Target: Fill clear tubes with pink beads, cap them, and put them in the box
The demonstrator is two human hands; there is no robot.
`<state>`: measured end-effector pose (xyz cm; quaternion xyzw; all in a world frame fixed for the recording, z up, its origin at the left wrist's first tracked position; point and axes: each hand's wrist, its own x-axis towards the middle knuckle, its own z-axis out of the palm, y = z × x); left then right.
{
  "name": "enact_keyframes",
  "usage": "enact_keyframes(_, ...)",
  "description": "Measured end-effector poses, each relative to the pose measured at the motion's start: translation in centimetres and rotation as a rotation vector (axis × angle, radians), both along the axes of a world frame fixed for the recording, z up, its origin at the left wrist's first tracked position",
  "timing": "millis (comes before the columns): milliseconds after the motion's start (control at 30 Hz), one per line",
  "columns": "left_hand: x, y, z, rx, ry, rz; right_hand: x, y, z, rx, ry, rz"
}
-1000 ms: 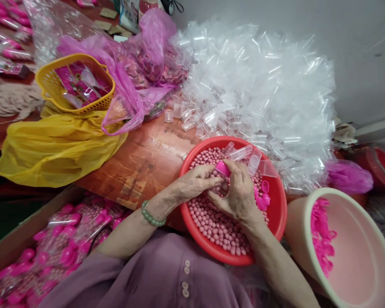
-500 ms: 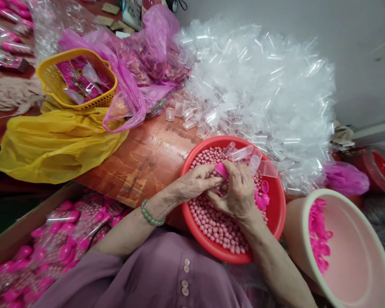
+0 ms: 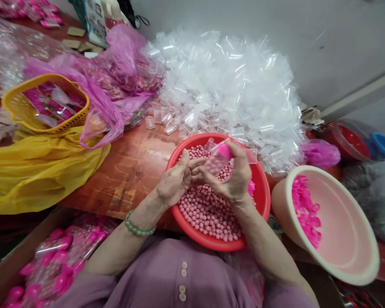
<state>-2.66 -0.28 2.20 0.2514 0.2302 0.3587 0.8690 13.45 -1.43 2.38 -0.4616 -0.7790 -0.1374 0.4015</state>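
A red basin (image 3: 263, 192) full of small pink beads (image 3: 208, 209) sits in front of me on the wooden table. Above it my right hand (image 3: 234, 179) is closed around a clear tube filled with beads (image 3: 216, 161), topped by a bright pink cap (image 3: 225, 150). My left hand (image 3: 175, 182) is beside it, fingers bent and touching the tube's lower end and the right hand's fingertips. A green bead bracelet (image 3: 136, 226) circles my left wrist.
A big heap of empty clear tubes (image 3: 224, 90) lies behind the basin. A pale pink basin (image 3: 346, 239) with pink caps stands at right. A yellow basket (image 3: 45, 102), pink and yellow bags lie left. A box of filled tubes (image 3: 51, 256) sits lower left.
Both hands rose out of the beads, lifting the capped tube above the basin. The view shifted to the right, revealing more of the pale basin and a blue rim.
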Motion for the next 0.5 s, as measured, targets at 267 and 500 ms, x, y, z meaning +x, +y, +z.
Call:
enact_keyframes(267,0.0,-0.4,-0.6,-0.011,0.073,0.021,0.8,0.7,-0.9,-0.055,-0.049,0.074)
enact_keyframes(500,0.0,0.7,0.1,-0.012,0.047,-0.105,0.2,0.5,-0.7,-0.115,-0.031,0.182)
